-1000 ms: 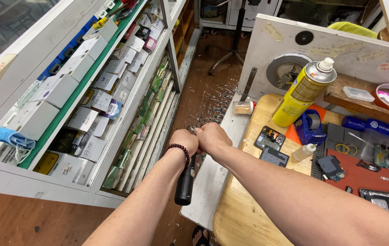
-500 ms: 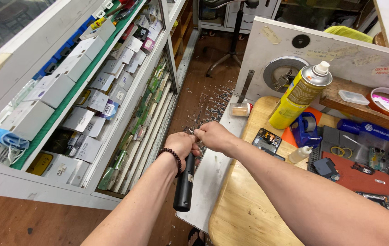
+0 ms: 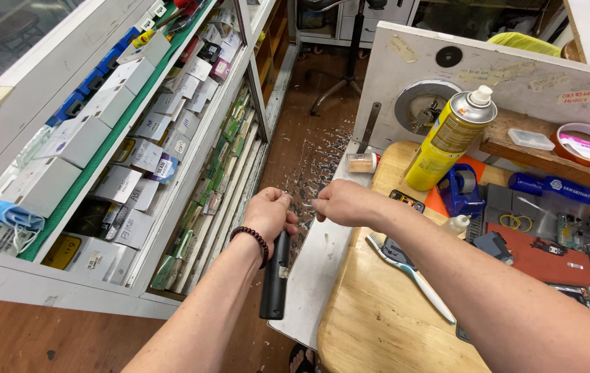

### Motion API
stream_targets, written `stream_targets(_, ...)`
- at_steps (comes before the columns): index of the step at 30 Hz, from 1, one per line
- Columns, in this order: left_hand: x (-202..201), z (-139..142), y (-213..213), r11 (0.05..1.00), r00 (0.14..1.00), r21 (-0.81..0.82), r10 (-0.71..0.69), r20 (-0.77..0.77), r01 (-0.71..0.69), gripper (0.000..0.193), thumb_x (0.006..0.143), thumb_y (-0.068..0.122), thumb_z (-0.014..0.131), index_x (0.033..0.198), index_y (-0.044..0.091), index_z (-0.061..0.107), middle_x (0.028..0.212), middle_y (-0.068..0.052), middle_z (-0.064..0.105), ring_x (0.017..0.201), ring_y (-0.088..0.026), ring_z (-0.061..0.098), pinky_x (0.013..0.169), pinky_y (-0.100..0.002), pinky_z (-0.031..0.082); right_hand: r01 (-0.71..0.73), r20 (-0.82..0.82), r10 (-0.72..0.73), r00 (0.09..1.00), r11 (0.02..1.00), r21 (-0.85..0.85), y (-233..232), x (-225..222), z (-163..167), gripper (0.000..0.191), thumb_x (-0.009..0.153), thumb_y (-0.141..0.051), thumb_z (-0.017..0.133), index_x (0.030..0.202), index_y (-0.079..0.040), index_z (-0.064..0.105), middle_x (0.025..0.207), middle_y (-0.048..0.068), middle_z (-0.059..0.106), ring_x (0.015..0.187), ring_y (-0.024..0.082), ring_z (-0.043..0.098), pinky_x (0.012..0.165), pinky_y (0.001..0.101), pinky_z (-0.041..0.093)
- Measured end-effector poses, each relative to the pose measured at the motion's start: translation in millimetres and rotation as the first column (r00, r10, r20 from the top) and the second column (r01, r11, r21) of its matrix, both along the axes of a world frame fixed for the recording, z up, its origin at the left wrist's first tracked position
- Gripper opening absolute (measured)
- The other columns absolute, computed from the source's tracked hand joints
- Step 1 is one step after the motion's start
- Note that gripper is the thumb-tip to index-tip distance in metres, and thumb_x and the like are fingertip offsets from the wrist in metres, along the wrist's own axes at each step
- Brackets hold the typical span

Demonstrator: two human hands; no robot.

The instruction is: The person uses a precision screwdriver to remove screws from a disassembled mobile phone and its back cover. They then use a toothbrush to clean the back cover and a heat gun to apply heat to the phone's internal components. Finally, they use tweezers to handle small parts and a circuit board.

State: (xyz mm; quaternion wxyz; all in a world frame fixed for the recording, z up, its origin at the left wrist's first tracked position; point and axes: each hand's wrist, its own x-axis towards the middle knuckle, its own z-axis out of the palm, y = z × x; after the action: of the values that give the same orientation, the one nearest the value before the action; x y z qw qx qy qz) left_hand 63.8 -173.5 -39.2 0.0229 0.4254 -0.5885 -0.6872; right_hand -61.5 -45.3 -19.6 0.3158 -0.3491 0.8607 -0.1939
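Since the work happens off the table edge, over the floor, anything that slips goes straight down. Left of frame: display shelf packed with small boxes, not involved. Centre: left hand is clenched around the top of a long black remote-like device, which hangs nearly upright below the fist, in the gap between shelf and table, lower centre of frame. The grip covers only the upper end, so the long free end could swing or slide out if the fist loosens. Right hand sits just beside the left, fingers pinched together near the device's top; cannot tell whether it holds a small part or tool, too small to see. If it is a small part, a fumble would lose it among the pale debris on the floor, upper centre, hard to find again. Right of centre: wooden table with a white toothbrush close to the right forearm; an elbow shift could knock it off. Farther right, upper part: yellow spray can stands upright near the table edge, could tip if bumped.
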Motion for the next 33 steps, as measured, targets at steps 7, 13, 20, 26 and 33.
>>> stream_targets(7,0.6,11.2,9.2,0.995,0.996,-0.06,-0.077,-0.046,0.075,0.019,0.105,0.021,0.051,0.1,0.006,0.062,0.072,-0.006,0.06,0.044,-0.015,0.053,0.043,-0.032,0.046,0.141,-0.002,-0.146,0.989,0.961,-0.237,-2.1,3.1,-7.6,0.037,0.099,-0.034,0.052,0.097,-0.007,0.077,0.081,0.012,0.074,0.078,0.022,0.07,0.076,0.0383,0.054)
stream_targets(13,-2.9,11.2,15.8,0.987,0.993,-0.112,-0.119,-0.019,0.116,0.017,0.103,0.019,0.054,0.099,0.006,0.063,0.068,-0.006,0.059,0.043,-0.014,0.053,0.043,-0.032,0.047,0.177,0.048,-0.17,0.984,0.944,-0.28,-1.0,7.3,-11.5,0.038,0.099,-0.034,0.055,0.092,-0.003,0.076,0.07,0.012,0.07,0.066,0.021,0.065,0.066,0.0385,0.052)
stream_targets(20,-6.2,11.2,23.4,0.94,0.978,-0.274,-0.182,0.102,0.204,0.022,0.102,0.02,0.055,0.096,0.003,0.068,0.074,-0.01,0.068,0.049,-0.015,0.062,0.045,-0.031,0.052,0.296,0.157,-0.272,0.949,0.942,-0.159,-5.5,15.6,-14.7,0.039,0.1,-0.035,0.057,0.088,-0.005,0.079,0.068,0.01,0.068,0.064,0.019,0.059,0.065,0.0367,0.05)
stream_targets(26,-24.1,-4.0,19.9,0.984,0.978,-0.133,-0.094,0.186,0.12,0.021,0.101,0.019,0.056,0.099,0.0,0.065,0.078,-0.013,0.067,0.053,-0.02,0.065,0.044,-0.039,0.055,0.555,0.387,-0.464,0.797,0.815,-0.167,-21.5,17.2,-41.5,0.032,0.097,-0.031,0.065,0.089,-0.004,0.081,0.073,0.008,0.066,0.067,0.015,0.055,0.065,0.0364,0.049)
stream_targets(33,-17.5,0.8,18.8,0.989,0.98,0.12,-0.107,0.169,0.087,0.011,0.098,0.009,0.057,0.099,-0.002,0.062,0.074,-0.016,0.061,0.052,-0.026,0.058,0.044,-0.045,0.053,0.739,0.344,-0.68,0.648,0.67,-0.068,-41.9,3.7,-70.5,0.026,0.092,-0.02,0.069,0.094,0.005,0.069,0.084,0.014,0.066,0.074,0.022,0.058,0.068,0.0418,0.051)
